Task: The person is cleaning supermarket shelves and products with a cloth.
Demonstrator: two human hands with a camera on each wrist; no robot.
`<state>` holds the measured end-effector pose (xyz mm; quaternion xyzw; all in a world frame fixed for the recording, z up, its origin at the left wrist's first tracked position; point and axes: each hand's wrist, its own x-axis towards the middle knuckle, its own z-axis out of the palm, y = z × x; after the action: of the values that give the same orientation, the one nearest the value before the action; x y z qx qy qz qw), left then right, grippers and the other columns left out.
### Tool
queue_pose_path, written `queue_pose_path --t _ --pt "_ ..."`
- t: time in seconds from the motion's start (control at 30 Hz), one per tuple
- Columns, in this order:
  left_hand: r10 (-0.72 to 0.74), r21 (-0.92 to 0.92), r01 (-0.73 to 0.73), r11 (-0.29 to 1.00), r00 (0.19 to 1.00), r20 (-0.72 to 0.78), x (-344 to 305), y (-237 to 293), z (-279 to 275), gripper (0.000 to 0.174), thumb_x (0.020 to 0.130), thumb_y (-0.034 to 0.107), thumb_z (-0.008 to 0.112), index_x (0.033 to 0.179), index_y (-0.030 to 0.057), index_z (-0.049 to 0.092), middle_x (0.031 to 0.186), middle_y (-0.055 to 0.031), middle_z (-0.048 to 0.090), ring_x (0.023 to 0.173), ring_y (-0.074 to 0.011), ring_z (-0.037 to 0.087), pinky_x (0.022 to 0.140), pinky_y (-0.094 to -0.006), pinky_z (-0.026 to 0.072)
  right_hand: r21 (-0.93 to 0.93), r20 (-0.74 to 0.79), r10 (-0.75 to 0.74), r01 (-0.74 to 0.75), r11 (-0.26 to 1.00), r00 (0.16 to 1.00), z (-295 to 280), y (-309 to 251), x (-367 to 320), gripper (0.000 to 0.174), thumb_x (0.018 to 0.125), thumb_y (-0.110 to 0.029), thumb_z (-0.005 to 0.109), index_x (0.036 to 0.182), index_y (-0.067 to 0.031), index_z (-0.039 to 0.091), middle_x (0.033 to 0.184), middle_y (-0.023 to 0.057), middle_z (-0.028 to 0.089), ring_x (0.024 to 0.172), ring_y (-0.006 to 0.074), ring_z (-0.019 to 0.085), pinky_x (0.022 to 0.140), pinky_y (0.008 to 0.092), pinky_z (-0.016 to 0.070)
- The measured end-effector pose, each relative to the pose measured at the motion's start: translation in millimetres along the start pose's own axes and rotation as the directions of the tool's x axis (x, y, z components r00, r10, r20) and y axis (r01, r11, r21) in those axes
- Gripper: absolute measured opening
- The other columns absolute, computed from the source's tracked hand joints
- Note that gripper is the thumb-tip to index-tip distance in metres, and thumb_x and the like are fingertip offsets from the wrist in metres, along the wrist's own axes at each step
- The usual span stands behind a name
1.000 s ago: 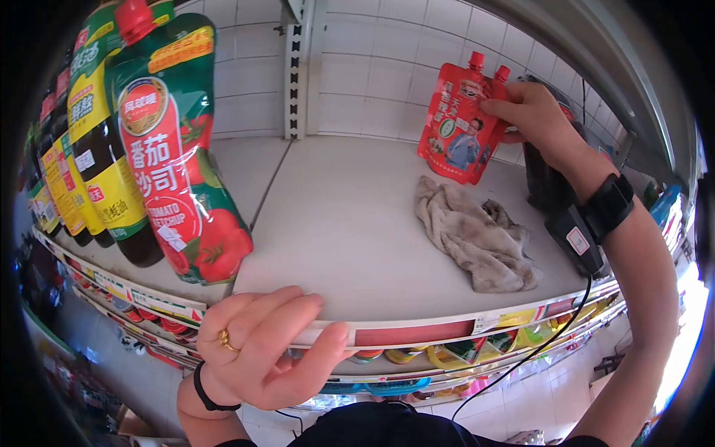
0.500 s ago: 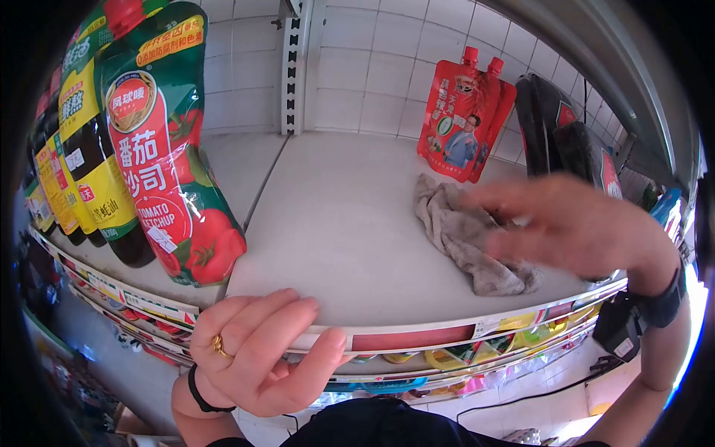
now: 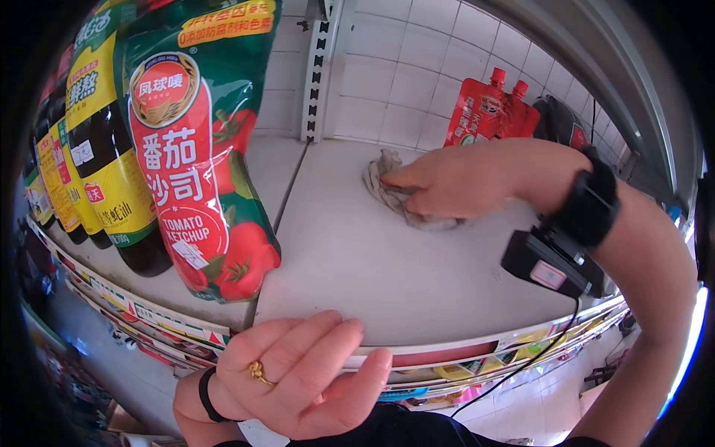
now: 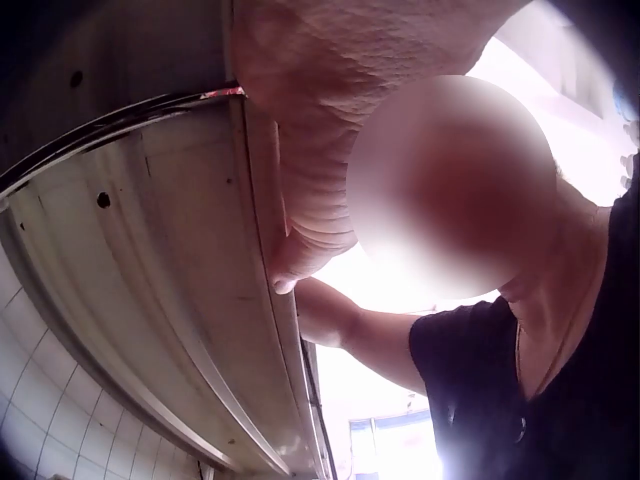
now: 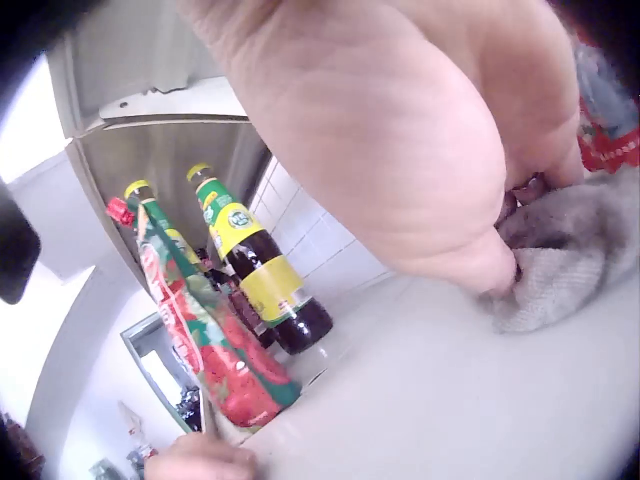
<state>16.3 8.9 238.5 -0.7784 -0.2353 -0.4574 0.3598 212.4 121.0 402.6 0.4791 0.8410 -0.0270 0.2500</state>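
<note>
My right hand (image 3: 484, 179) holds a crumpled grey-beige cloth (image 3: 381, 179) down on the white shelf (image 3: 357, 268). In the right wrist view, thumb and fingers dig into the folds of the cloth (image 5: 580, 260). At the shelf's front edge rests my left hand (image 3: 305, 372), its fingers lightly bent and a ring on one of them. The left wrist view shows that hand (image 4: 310, 170) against the edge, with the shelf's underside beside it. Two red sauce pouches (image 3: 477, 112) stand behind my right hand, their lower parts hidden by the arm.
A large tomato ketchup pouch (image 3: 179, 164) stands at the left, beside several dark sauce bottles (image 3: 112, 171). Dark packages (image 3: 558, 123) stand at the right back. A metal upright (image 3: 319, 74) and tiled wall close off the rear. Lower shelves (image 3: 477, 369) hold other goods.
My right hand let go of the red pouches, came down to the cloth and moved it left and back across the shelf. My left hand stays at the front edge.
</note>
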Motion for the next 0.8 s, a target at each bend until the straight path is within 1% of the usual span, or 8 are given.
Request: queue_pose_path --t 0.07,0.17,0.27,0.33,0.47,0.57,0.63,0.8 --pt "-0.013 0.008 0.013 1.000 0.998 0.056 0 2 -4 0.040 0.084 0.035 0.074 0.116 0.0239 0.053 0.108 -0.0035 0.059 0.089 -0.0185 0.061 0.073 -0.0323 0.0465 -0.040 -0.019 0.005 -0.006 0.999 1.000 -5 10 26 0.055 0.094 -0.025 0.044 0.146 -0.0074 0.037 0.117 0.0239 0.061 0.101 0.0346 0.062 0.085 0.0407 0.0488" --pt "0.030 0.022 -0.036 0.999 0.970 0.240 7 -3 -19 0.027 0.090 0.035 0.068 0.112 0.0247 0.057 0.105 -0.0011 0.061 0.090 -0.0152 0.061 0.072 -0.0304 0.0464 -0.043 -0.052 -0.040 0.037 0.998 0.998 -13 30 65 0.059 0.093 -0.026 0.045 0.148 -0.0077 0.035 0.124 0.0245 0.058 0.106 0.0365 0.060 0.089 0.0400 0.0476" --pt "-0.004 0.030 -0.001 1.000 0.985 0.170 4 0 -11 0.026 0.090 0.034 0.068 0.112 0.0255 0.058 0.106 -0.0011 0.061 0.091 -0.0146 0.062 0.073 -0.0297 0.0456 -0.058 -0.074 -0.125 0.121 0.991 0.989 -16 46 95 0.060 0.091 -0.027 0.046 0.148 -0.0075 0.036 0.125 0.0242 0.057 0.109 0.0365 0.058 0.091 0.0388 0.0464" --pt "-0.010 0.028 0.005 1.000 0.986 0.166 4 0 -11 0.026 0.090 0.034 0.067 0.113 0.0258 0.058 0.106 -0.0009 0.061 0.091 -0.0146 0.062 0.074 -0.0291 0.0451 -0.033 -0.075 0.075 -0.078 0.996 0.994 -24 33 98 0.060 0.092 -0.028 0.046 0.148 -0.0088 0.036 0.126 0.0239 0.057 0.112 0.0354 0.057 0.093 0.0384 0.0452" --pt "-0.020 0.021 0.016 1.000 0.979 0.201 7 0 -15 0.027 0.090 0.035 0.067 0.113 0.0258 0.058 0.104 -0.0005 0.062 0.090 -0.0144 0.062 0.076 -0.0288 0.0435 0.097 -0.091 0.067 -0.058 0.994 0.994 -24 22 71 0.057 0.093 -0.028 0.045 0.146 -0.0089 0.040 0.125 0.0238 0.058 0.113 0.0340 0.055 0.094 0.0383 0.0443" --pt "0.046 0.037 -0.049 0.998 0.996 0.073 0 -6 -2 0.028 0.090 0.035 0.067 0.113 0.0254 0.057 0.104 -0.0007 0.062 0.091 -0.0142 0.062 0.077 -0.0297 0.0434 -0.036 -0.100 -0.076 0.072 0.997 0.992 -18 19 48 0.055 0.093 -0.027 0.045 0.145 -0.0073 0.042 0.123 0.0222 0.059 0.105 0.0311 0.059 0.090 0.0369 0.0463" --pt "0.040 0.034 -0.042 0.999 0.997 0.059 -1 -5 0 0.028 0.090 0.035 0.067 0.114 0.0253 0.057 0.104 -0.0008 0.062 0.091 -0.0143 0.062 0.078 -0.0302 0.0435 0.188 -0.081 -0.142 0.155 0.970 0.987 -9 7 9 0.051 0.094 -0.023 0.047 0.142 -0.0046 0.045 0.122 0.0203 0.061 0.096 0.0285 0.063 0.086 0.0356 0.0485" --pt "0.035 0.045 -0.037 0.998 0.998 0.047 1 -6 1 0.029 0.090 0.035 0.067 0.116 0.0253 0.056 0.104 -0.0005 0.062 0.090 -0.0148 0.062 0.078 -0.0311 0.0438 0.272 -0.093 -0.278 0.293 0.917 0.956 14 -2 -48 0.050 0.091 -0.018 0.049 0.137 0.0007 0.049 0.121 0.0240 0.062 0.109 0.0339 0.061 0.093 0.0372 0.0467"
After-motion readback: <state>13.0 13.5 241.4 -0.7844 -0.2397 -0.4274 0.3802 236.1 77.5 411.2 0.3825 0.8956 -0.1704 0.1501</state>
